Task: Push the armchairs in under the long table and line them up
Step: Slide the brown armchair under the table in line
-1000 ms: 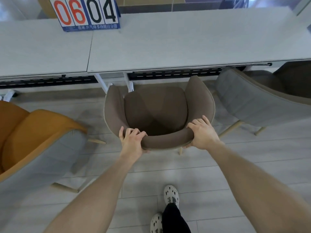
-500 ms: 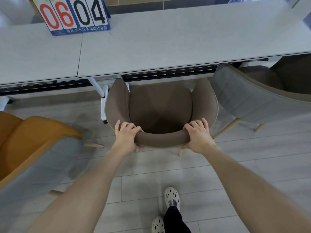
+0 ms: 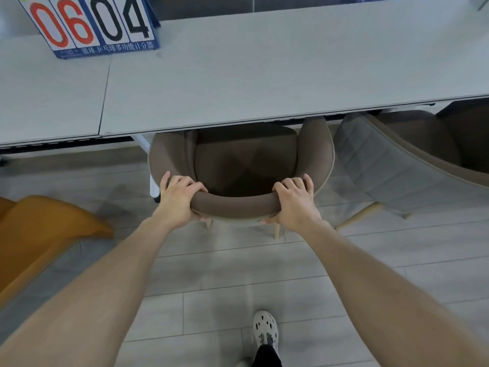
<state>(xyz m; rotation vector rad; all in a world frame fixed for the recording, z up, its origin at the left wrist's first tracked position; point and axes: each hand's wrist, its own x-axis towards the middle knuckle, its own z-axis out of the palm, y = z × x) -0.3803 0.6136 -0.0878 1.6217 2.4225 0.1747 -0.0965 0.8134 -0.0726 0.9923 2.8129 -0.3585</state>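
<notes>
Left hand [image 3: 177,197] and right hand [image 3: 294,201] are both closed over the curved top rail of the brown upholstered tub armchair [image 3: 242,165], fingers hooked over the inside edge and thumbs underneath at the back. The armchair stands on the pale plank floor [image 3: 238,276] with the front of its seat and both arm tips already under the edge of the long pale grey counter [image 3: 264,75]; the backrest and rear wooden legs remain outside.

Handling — the padded shell looks firm under a soft fabric skin, so the grip should hold without slipping. The thin wooden legs probably drag on the floor; the chair likely takes a steady, level push rather than a lift. The two ends of the back rail are the sound hold points, since equal pressure there keeps the chair square.

A grey-backed armchair with brown lining [image 3: 397,165] sits just beside it on the right, angled and partly under the counter. An orange armchair with a grey outer shell [image 3: 39,234] stands well out on the left — not yet pushed in.

No containers are visible; a flip scoreboard reading 06 04 [image 3: 90,25] stands on the counter.
</notes>
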